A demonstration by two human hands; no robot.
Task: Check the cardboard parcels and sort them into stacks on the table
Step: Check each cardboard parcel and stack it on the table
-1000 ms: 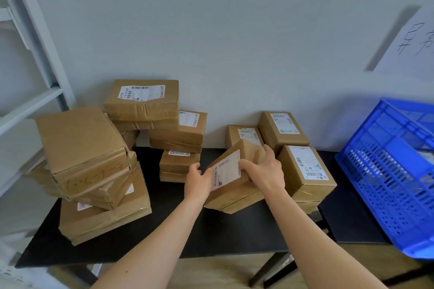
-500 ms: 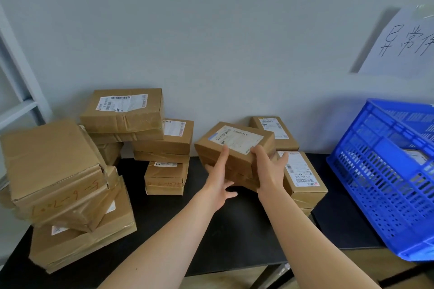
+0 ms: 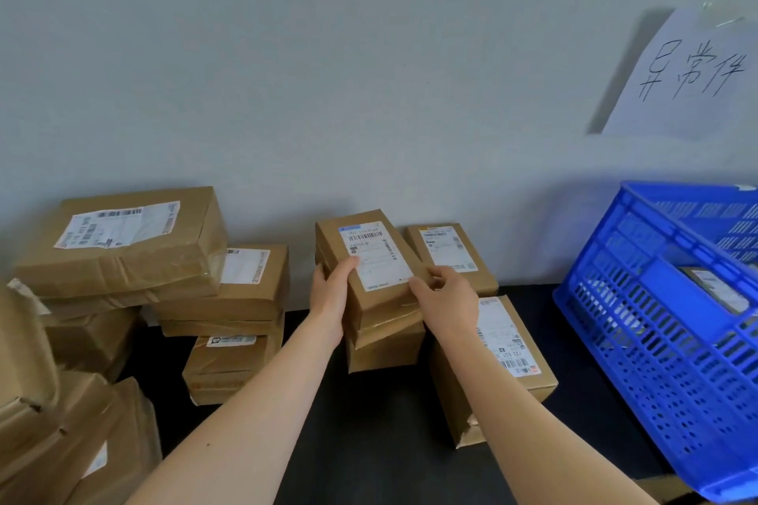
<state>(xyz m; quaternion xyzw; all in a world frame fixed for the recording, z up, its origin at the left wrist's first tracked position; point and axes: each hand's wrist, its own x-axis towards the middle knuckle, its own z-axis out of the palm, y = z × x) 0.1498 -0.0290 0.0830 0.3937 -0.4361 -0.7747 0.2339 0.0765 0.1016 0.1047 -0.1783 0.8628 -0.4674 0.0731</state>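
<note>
My 2 hands grasp the small labelled parcel (image 3: 369, 254). My left hand (image 3: 330, 299) wraps round its left side with the thumb laid on the white shipping label, and my right hand (image 3: 445, 305) pinches its near right corner with curled fingers. The parcel lies label up on top of a short stack of brown parcels (image 3: 385, 355) on the black table (image 3: 369, 447); I cannot tell whether its weight rests fully on that stack. Just right of the held parcel and a little behind it lies a flat parcel (image 3: 449, 254), also label up. To its right and nearer me is a longer parcel (image 3: 504, 344) with a torn near corner. Left of the held parcel stands a taped stack (image 3: 242, 291), and farther left a large wrinkled parcel (image 3: 123, 246) tops another pile. Well to the right of the held parcel stands a blue plastic crate (image 3: 656, 320), with a handwritten paper sign (image 3: 689, 74) on the wall above it.
</note>
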